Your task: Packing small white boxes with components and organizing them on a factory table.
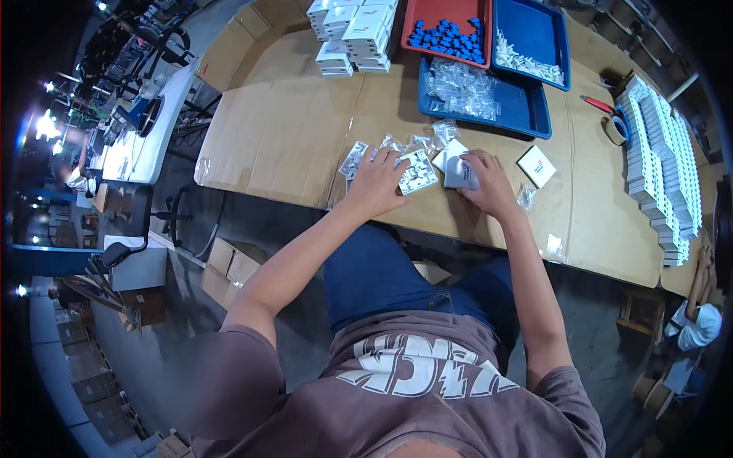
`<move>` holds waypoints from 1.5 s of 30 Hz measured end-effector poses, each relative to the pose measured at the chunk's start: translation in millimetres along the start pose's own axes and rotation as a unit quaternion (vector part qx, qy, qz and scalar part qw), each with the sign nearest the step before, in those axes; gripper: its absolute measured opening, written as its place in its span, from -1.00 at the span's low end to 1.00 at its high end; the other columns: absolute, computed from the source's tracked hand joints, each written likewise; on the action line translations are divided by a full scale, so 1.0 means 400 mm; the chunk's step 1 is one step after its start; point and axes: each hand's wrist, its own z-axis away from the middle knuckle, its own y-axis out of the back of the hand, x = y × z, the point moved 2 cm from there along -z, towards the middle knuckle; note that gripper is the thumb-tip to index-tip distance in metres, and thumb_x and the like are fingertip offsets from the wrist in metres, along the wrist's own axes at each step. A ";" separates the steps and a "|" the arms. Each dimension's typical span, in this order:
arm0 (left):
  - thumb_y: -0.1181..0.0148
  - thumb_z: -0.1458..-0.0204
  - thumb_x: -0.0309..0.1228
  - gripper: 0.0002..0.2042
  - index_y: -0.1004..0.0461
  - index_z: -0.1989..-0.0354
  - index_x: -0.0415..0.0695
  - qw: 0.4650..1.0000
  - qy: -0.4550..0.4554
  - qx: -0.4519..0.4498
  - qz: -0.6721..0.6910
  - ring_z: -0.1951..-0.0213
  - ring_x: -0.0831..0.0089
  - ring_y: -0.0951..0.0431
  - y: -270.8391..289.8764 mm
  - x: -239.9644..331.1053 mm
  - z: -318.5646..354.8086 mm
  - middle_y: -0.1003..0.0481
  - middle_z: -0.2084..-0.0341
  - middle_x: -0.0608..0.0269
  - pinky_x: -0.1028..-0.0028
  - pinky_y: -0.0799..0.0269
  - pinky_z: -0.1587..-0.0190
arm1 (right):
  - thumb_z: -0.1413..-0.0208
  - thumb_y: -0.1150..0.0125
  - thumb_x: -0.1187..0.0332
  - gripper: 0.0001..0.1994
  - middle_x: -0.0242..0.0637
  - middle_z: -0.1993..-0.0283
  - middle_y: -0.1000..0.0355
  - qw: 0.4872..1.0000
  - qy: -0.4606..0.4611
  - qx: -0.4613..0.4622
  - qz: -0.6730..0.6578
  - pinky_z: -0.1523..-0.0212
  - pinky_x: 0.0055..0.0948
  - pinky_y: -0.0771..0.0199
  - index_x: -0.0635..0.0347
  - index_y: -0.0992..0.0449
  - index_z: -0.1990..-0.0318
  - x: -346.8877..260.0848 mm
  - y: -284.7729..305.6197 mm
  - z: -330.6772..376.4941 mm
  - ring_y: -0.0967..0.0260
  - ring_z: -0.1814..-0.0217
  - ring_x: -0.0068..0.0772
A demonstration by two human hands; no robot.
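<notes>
On a cardboard-covered table [290, 130] in a workshop, the left hand [376, 183] presses flat and unclenched on a white switch plate [418, 171], the right hand [485, 183] grips a small grey-white box [460, 174], so boxing seems underway, with loose bags [439, 133], then trays [527, 107], beyond.

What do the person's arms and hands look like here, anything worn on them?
Both arms are bare from the short sleeves down. The left hand and right hand wear no gloves, and no watch or bands are visible. The sleeves belong to a brownish-mauve T-shirt with large white lettering across the chest.
</notes>
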 end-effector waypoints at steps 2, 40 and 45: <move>-0.46 0.13 0.12 -0.18 -0.44 -0.30 -0.08 1.000 0.008 0.003 0.003 -0.32 0.13 -0.33 -0.026 -0.013 0.001 -0.41 -0.21 0.10 -0.11 0.06 -0.48 | 0.11 -0.53 0.34 -0.34 -0.10 -0.20 -0.41 1.000 0.005 -0.002 -0.006 -0.42 -0.07 -0.24 0.06 -0.45 -0.23 -0.002 0.011 0.008 -0.34 -0.31 0.02; 0.35 -0.45 0.00 -0.39 -0.14 -0.53 -0.07 0.467 0.135 0.145 0.862 -0.08 0.49 -0.45 0.097 0.386 0.029 -0.39 -0.24 0.17 0.47 -0.41 -0.12 | -0.07 -0.53 0.25 -0.42 -0.02 -0.08 -0.49 0.911 -0.154 0.211 -0.318 -0.13 -0.22 -0.54 0.31 -0.48 -0.20 -0.314 0.066 0.224 -0.54 -0.10 -0.11; 0.32 -0.44 -0.05 -0.42 -0.12 -0.53 -0.08 0.454 0.129 0.134 0.871 -0.21 0.44 -0.37 0.101 0.383 0.034 -0.32 -0.27 0.16 0.41 -0.31 -0.27 | -0.08 -0.53 0.24 -0.43 -0.02 -0.07 -0.48 0.912 -0.153 0.210 -0.316 -0.12 -0.20 -0.56 0.31 -0.49 -0.19 -0.319 0.057 0.224 -0.55 -0.10 -0.11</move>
